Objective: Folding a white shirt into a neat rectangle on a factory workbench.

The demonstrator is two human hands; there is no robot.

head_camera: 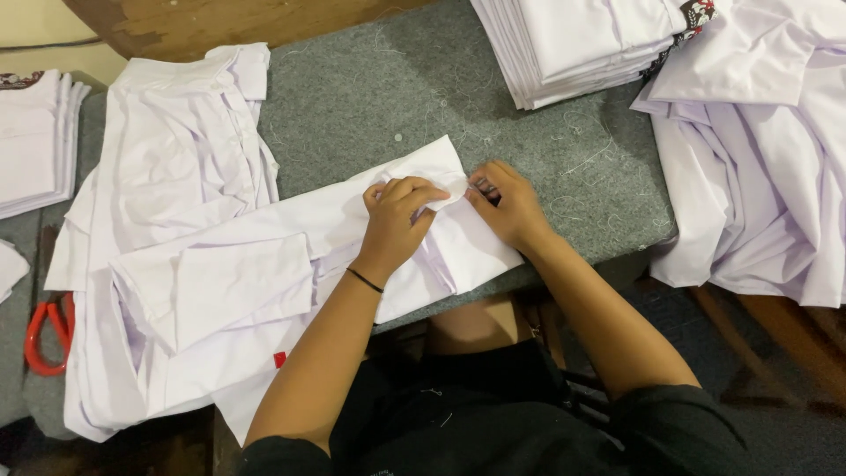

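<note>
The white shirt (pixel 291 256) lay across the grey worktop (pixel 370 97) at mid-frame, its long axis running from lower left up to the right, where its folded end sat under my hands. My left hand (pixel 398 220) curled closed, its grip pinching a fold of the cloth; my right hand (pixel 507 207) pressed the same edge just beside it, fingers bent onto the fabric. Both were equally near. Folded stacks (pixel 573 44) sat upper right, red scissors (pixel 44 330) lower left.
</note>
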